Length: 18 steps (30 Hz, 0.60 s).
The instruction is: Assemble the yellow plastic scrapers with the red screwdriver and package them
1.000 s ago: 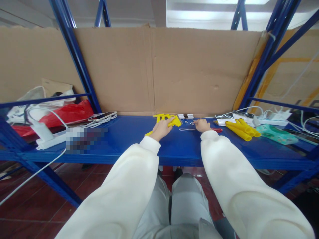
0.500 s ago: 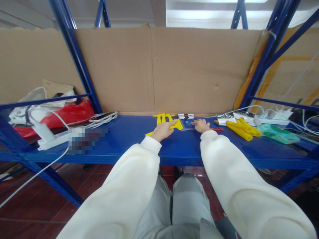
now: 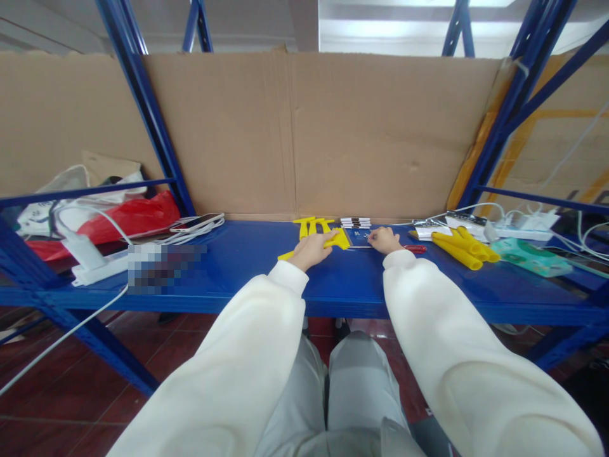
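My left hand is closed around the handle of a yellow scraper, whose wide head points right. Past that hand, several yellow scraper-like pieces lie side by side. My right hand rests on the blue shelf with its fingers curled into a pinch; what they hold, if anything, is too small to make out. Tiny metal bits lie just left of its fingertips. Under and beside this hand is a screwdriver with a red handle, its shaft reaching left toward the scraper.
A stack of white-and-dark strips sits near the cardboard wall. To the right are yellow tubes, a green packet and white cables. A power strip and a red bag occupy the left.
The fingers of my right hand have drawn in from reaching over the tiny metal bits to a tighter pinch. My left hand and the scraper have stayed in place.
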Each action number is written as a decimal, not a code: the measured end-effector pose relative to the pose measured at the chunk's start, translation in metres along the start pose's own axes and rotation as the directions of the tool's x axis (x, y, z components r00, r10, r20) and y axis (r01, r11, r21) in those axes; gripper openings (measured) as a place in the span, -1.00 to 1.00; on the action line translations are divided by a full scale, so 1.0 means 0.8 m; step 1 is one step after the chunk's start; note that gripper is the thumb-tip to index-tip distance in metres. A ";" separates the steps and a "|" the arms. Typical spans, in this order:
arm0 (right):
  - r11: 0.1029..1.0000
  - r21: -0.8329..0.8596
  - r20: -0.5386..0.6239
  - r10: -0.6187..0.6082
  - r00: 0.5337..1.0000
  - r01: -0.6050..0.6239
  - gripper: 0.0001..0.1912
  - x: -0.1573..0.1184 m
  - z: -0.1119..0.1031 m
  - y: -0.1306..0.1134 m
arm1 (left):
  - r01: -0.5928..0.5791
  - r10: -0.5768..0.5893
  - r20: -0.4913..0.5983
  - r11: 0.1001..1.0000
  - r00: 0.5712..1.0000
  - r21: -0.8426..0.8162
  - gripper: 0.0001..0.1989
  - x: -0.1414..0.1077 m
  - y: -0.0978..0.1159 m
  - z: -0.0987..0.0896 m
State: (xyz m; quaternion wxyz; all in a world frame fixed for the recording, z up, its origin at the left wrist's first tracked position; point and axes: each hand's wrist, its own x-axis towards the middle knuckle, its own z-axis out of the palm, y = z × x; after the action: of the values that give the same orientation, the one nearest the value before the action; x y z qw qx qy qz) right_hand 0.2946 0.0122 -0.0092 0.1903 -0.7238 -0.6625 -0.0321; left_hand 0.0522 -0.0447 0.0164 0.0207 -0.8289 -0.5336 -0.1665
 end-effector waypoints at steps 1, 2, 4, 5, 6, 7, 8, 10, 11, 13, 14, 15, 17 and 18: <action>1.000 0.010 -0.006 -0.002 1.000 0.002 -0.78 0.001 0.000 0.000 | -0.002 0.002 -0.006 1.000 1.000 -0.002 -0.40 0.000 0.000 0.000; 1.000 0.021 -0.007 0.001 1.000 -0.001 -0.81 0.001 0.001 0.001 | -0.003 0.003 -0.012 1.000 1.000 -0.004 -0.40 0.000 0.000 0.001; 0.999 0.049 0.001 0.015 1.000 -0.015 -0.87 0.003 0.001 0.002 | -0.006 0.006 -0.020 1.000 1.000 -0.010 -0.40 0.000 -0.001 0.002; 0.998 0.065 0.008 0.022 1.000 -0.023 -0.89 0.004 0.001 0.002 | -0.006 0.005 -0.021 1.000 1.000 -0.013 -0.40 0.000 -0.001 0.002; 0.996 0.079 0.013 0.030 0.999 -0.031 -0.90 0.005 0.001 0.003 | -0.006 0.006 -0.022 1.000 1.000 -0.014 -0.40 0.000 -0.001 0.002; 0.995 0.092 0.017 0.035 0.999 -0.036 -0.90 0.005 0.001 0.003 | -0.007 0.007 -0.022 1.000 1.000 -0.012 -0.40 0.000 -0.001 0.002; 0.994 0.102 0.019 0.037 0.999 -0.039 -0.90 0.006 0.000 0.003 | -0.008 0.008 -0.023 1.000 1.000 -0.009 -0.40 0.000 -0.001 0.002; 0.992 0.118 0.020 0.035 0.999 -0.037 -0.89 0.005 -0.001 0.003 | -0.009 0.009 -0.018 1.000 1.000 0.000 -0.40 0.000 -0.001 0.002; 0.992 0.122 0.024 0.035 0.999 -0.038 -0.89 0.004 -0.001 0.002 | -0.007 0.007 -0.015 1.000 1.000 0.003 -0.40 0.000 -0.001 0.002; 0.991 0.123 0.039 0.045 0.998 -0.049 -0.89 0.003 -0.002 0.000 | -0.005 0.005 -0.008 1.000 1.000 0.004 -0.40 0.000 0.000 0.001; 0.991 0.121 0.048 0.056 0.997 -0.062 -0.90 0.002 -0.003 -0.001 | -0.005 0.005 -0.006 1.000 1.000 0.003 -0.40 0.000 0.000 0.001; 0.990 0.121 0.053 0.069 0.996 -0.075 -0.91 0.002 -0.003 -0.002 | -0.004 0.004 -0.004 1.000 1.000 0.001 -0.40 0.000 0.000 0.000; 0.988 0.127 0.051 0.085 0.995 -0.091 -0.94 0.001 -0.005 -0.005 | -0.003 0.003 -0.002 1.000 1.000 -0.005 -0.40 0.000 0.000 0.000; 0.987 0.134 0.043 0.088 0.995 -0.093 -0.95 0.001 -0.005 -0.006 | 0.000 0.000 -0.001 1.000 1.000 -0.010 -0.40 -0.001 0.000 0.001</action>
State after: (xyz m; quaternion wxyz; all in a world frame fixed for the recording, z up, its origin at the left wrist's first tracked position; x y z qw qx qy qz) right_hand 0.2908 0.0115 -0.0040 0.2283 -0.7391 -0.6328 0.0351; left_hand 0.0523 -0.0451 0.0157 0.0168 -0.8289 -0.5327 -0.1698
